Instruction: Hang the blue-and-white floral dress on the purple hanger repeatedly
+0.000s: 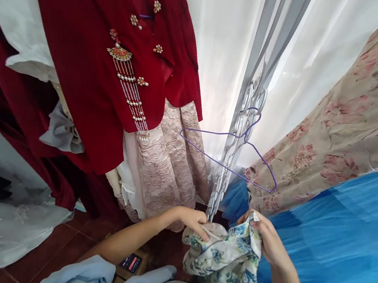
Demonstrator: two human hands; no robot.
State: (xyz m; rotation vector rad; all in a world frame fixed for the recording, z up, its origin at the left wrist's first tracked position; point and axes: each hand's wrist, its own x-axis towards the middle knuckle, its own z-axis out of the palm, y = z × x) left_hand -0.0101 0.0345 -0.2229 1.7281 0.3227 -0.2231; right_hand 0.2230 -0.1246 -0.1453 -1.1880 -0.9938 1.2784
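Between my two hands hangs a bunched white garment with a blue and green floral print [223,257]. My left hand [195,224] grips its left side, thumb over the cloth. At its upper right edge my right hand [263,234] pinches the fabric. Just above, a bare purple wire hanger [226,166] hangs from a white chain of rings [219,189]; neither hand touches it. The garment's kind cannot be made out from its folds.
On the left hang a dark red jacket [96,50] with beaded trim and a pale pink textured skirt [167,166]. To the right are a beige floral dress [330,130] and blue tulle [343,252]. A phone [132,262] lies low in front, and a white curtain [220,36] is behind.
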